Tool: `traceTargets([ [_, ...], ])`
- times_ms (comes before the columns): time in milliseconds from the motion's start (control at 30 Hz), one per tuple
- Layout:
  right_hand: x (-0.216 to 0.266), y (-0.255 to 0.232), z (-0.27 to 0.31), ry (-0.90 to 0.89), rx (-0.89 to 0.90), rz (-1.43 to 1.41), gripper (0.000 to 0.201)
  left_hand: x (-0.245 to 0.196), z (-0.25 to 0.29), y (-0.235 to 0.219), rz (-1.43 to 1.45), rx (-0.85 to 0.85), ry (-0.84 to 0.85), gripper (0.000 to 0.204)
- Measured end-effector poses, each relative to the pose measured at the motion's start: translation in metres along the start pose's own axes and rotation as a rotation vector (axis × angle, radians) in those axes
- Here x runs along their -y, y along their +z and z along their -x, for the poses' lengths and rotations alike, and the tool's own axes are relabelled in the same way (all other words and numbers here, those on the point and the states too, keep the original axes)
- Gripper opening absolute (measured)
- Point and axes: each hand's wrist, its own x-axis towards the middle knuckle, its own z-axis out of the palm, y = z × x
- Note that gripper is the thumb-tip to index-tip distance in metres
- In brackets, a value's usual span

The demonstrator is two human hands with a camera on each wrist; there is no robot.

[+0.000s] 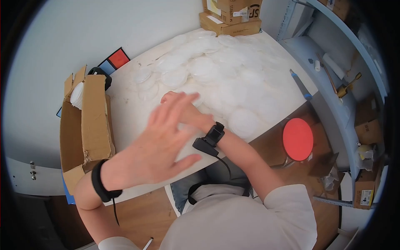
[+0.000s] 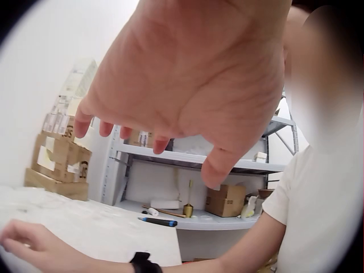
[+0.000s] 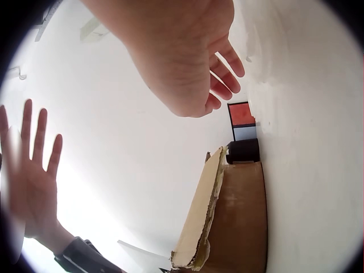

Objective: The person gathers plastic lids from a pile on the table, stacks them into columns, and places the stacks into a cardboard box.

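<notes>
Nearest the head camera is the left hand [image 1: 160,143], raised above the table edge with its fingers spread straight and holding nothing; the motion blur softens its outline. The left wrist view shows the same hand [image 2: 187,85] from below, palm bare, fingers loosely extended, and the right wrist view catches it [image 3: 31,170] with all fingers splayed wide. Just beyond its fingertips lies the right hand [image 1: 183,109], low over the white table [image 1: 125,121], fingers stretched forward and close together; in the right wrist view this hand [image 3: 182,57] shows a flat, relaxed palm with nothing in it. Whether its fingertips touch a lid below them I cannot tell. Ahead of the right fingertips and off to their right, clear plastic lids [image 1: 216,71] cover much of the tabletop in overlapping heaps; one lid [image 1: 243,123] lies apart, just to the right of the right wrist. To the left of the left fingers stands an open cardboard box [image 1: 85,125] with a stack of white discs [image 1: 77,95] in its far end. Well beyond the lids, brown cartons [image 1: 231,16] sit against the wall.
</notes>
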Motion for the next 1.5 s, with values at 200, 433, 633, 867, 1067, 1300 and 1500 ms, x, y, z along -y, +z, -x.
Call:
traceTargets([
  [200,-0.001,0.002,-0.001,-0.119,-0.065,-0.007,0.008,-0.014,-0.129,0.111,0.006,0.205,0.28,0.067],
  [433,0.006,0.001,-0.001,-0.103,-0.031,-0.043,0.008,-0.035,-0.211,0.17,-0.242,0.404,0.491,0.102],
  [633,-0.014,0.016,-0.003,-0.14,0.077,0.018,0.009,-0.003,-0.237,0.163,-0.228,0.525,0.423,0.121],
  [867,-0.027,0.026,0.015,-0.175,0.132,-0.04,0.024,0.067,-0.218,0.126,-0.454,0.577,0.069,0.111],
  [1067,-0.002,0.008,0.011,-0.076,0.145,-0.032,0.037,0.112,-0.17,0.099,-0.366,0.474,-0.053,0.083],
  [1300,0.018,-0.008,0.004,0.032,0.489,-0.055,0.017,0.156,-0.112,0.075,-0.053,0.393,-0.277,0.062],
  [1500,0.011,-0.046,-0.008,0.187,0.744,-0.679,0.015,0.169,-0.077,0.076,0.268,0.129,-0.346,0.045],
])
